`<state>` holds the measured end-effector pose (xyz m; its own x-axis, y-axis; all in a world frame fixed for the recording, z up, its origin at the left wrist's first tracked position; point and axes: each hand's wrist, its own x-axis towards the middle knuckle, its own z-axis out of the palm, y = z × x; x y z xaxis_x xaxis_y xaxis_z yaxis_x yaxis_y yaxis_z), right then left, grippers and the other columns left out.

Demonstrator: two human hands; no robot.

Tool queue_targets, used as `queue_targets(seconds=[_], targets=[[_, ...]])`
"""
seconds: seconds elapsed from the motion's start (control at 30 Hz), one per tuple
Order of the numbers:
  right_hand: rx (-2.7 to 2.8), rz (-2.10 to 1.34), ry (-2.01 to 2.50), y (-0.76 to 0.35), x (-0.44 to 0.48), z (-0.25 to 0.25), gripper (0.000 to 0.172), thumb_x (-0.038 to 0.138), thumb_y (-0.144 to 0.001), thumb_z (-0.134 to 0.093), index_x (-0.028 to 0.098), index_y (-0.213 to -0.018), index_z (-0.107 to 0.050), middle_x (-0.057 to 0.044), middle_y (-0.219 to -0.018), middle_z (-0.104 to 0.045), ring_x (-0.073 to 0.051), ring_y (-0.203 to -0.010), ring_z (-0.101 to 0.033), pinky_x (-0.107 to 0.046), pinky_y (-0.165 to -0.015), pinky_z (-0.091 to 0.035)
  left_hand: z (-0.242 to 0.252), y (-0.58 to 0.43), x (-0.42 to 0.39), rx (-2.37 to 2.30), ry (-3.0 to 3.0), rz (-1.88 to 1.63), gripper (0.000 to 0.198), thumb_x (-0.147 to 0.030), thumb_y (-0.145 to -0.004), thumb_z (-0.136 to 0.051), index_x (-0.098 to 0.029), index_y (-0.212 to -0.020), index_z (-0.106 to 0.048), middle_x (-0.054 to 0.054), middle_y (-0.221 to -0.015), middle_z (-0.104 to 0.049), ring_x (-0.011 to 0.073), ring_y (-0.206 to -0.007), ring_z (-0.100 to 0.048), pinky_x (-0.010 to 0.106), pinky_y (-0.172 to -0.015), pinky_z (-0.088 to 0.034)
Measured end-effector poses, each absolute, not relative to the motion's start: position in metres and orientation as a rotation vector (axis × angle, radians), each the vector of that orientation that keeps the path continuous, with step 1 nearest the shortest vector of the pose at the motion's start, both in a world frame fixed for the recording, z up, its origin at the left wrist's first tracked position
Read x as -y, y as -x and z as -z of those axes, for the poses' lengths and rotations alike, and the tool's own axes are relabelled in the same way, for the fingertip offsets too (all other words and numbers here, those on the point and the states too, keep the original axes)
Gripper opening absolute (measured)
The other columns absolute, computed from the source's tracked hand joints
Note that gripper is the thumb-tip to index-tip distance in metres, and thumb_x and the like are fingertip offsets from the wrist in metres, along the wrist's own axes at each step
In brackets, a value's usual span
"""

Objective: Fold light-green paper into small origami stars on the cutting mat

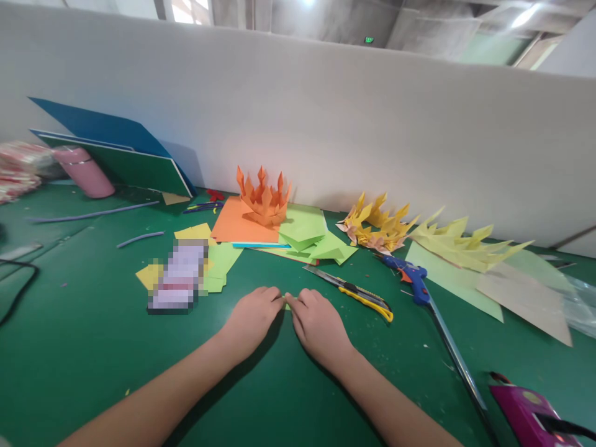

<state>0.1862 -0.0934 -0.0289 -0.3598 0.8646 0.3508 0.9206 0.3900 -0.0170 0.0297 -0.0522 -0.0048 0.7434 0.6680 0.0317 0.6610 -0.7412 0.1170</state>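
My left hand [255,320] and my right hand [319,323] meet over the green table, fingertips almost touching. Between them shows a small piece of light green paper [287,306], mostly hidden under the fingers. Both hands have their fingers closed and pressed down on it. Right of my right hand lies a yellow utility knife [358,295] with its blade out. Left of my left hand a pixelated phone [179,276] rests on yellow and green paper pieces. Behind the hands are loose light green paper sheets [305,233].
An orange paper crown [265,198] stands on orange paper at the back. Further right sit a yellow paper crown [375,223] and a pale yellow paper strip with points [465,242]. A blue glue gun [414,279] holds a long stick. A pink bottle [86,172] leans against boards at left.
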Motion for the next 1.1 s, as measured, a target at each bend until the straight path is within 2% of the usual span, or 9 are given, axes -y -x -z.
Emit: queue_targets(seconds=[0.2,0.33,0.43,0.57,0.8,0.97,1.1], targets=[[2.308,0.312,1.597,-0.194,0.096,0.027,0.027,0.011,-0.081,-0.049,0.010,-0.102,-0.067,-0.008,-0.073,-0.058,-0.021,-0.069,-0.048,-0.031,-0.060,-0.036,0.002,-0.034,0.054,-1.173,-2.863,-0.052,0.022,-0.008,-0.087,-0.045,-0.015,-0.099,-0.062,0.008,-0.096,-0.060,0.0196,-0.083,-0.056,0.032,-0.074,-0.047],[2.138,0.146,1.543,-0.207,0.094,0.029,0.025,0.011,-0.083,-0.045,0.011,-0.091,-0.069,-0.008,-0.076,-0.060,-0.020,-0.073,-0.052,-0.032,-0.068,-0.043,0.003,-0.034,0.054,-1.140,-2.924,-0.079,0.019,-0.015,-0.089,-0.045,-0.013,-0.097,-0.063,0.008,-0.090,-0.059,0.0212,-0.080,-0.056,0.033,-0.071,-0.046],[2.054,-0.002,1.449,-0.214,0.090,0.032,0.023,0.020,-0.085,-0.050,0.015,-0.101,-0.065,-0.008,-0.089,-0.063,-0.020,-0.083,-0.056,-0.033,-0.076,-0.046,0.005,-0.032,0.050,-1.060,-2.927,-0.197,0.017,-0.021,-0.090,-0.048,-0.014,-0.092,-0.063,0.007,-0.087,-0.058,0.0210,-0.080,-0.055,0.033,-0.071,-0.045],[2.105,-0.101,1.348,-0.215,0.087,0.032,0.033,0.025,-0.082,-0.059,0.015,-0.114,-0.058,-0.009,-0.102,-0.064,-0.021,-0.096,-0.056,-0.036,-0.085,-0.046,0.009,-0.028,0.043,-0.990,-2.910,-0.291,0.022,-0.022,-0.092,-0.044,-0.015,-0.089,-0.064,0.006,-0.082,-0.058,0.0199,-0.078,-0.054,0.032,-0.071,-0.044],[2.191,-0.097,1.300,-0.210,0.085,0.027,0.015,0.022,-0.089,-0.050,0.017,-0.097,-0.061,-0.007,-0.090,-0.068,-0.019,-0.083,-0.058,-0.032,-0.075,-0.047,0.012,-0.025,0.040,-0.926,-2.895,-0.415,0.029,-0.027,-0.094,-0.039,-0.018,-0.090,-0.066,0.004,-0.079,-0.058,0.0171,-0.074,-0.052,0.030,-0.069,-0.042],[2.283,0.064,1.241,-0.209,0.084,0.028,0.018,0.021,-0.092,-0.045,0.016,-0.093,-0.062,-0.006,-0.088,-0.069,-0.019,-0.079,-0.057,-0.030,-0.073,-0.046,0.013,-0.025,0.040,-0.917,-2.876,-0.405,0.023,-0.030,-0.090,-0.048,-0.018,-0.093,-0.067,0.005,-0.085,-0.060,0.0187,-0.080,-0.053,0.030,-0.072,-0.043],[2.272,0.088,1.220,-0.209,0.083,0.029,0.024,0.019,-0.093,-0.041,0.016,-0.089,-0.065,-0.007,-0.085,-0.070,-0.018,-0.077,-0.058,-0.030,-0.072,-0.046,0.014,-0.026,0.039,-0.922,-2.868,-0.444,0.025,-0.022,-0.092,-0.042,-0.016,-0.093,-0.067,0.006,-0.083,-0.060,0.0191,-0.079,-0.053,0.031,-0.071,-0.044]])
